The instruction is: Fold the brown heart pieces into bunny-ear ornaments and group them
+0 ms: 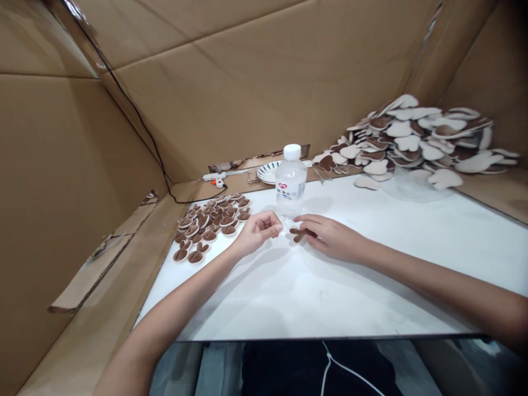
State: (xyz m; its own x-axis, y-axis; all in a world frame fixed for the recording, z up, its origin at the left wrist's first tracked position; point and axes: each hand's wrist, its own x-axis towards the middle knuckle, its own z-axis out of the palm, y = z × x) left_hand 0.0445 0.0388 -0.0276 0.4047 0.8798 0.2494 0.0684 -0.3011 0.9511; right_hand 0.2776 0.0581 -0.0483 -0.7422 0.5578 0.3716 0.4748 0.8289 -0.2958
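Note:
My left hand [259, 232] is closed in a pinch just in front of the bottle, thumb pressed to the curled fingers; whatever it may hold is too small to make out. To its right, my right hand [332, 235] reaches in low over the white tabletop, fingers and thumb around a brown bunny-eared felt piece [297, 235], partly hidden by the hand. A clear plastic water bottle [291, 187] with a white cap stands upright behind both hands. Left of them lies a spread of similar brown, pale-edged bunny-eared pieces [210, 223].
A large heap of brown and white padded pieces [408, 137] rises at the back right, beside a clear plastic bag [421, 187]. Behind the bottle sit a striped plate [268, 172] and a white glue gun [219, 180] with a black cord. Cardboard walls [256, 82] surround the table.

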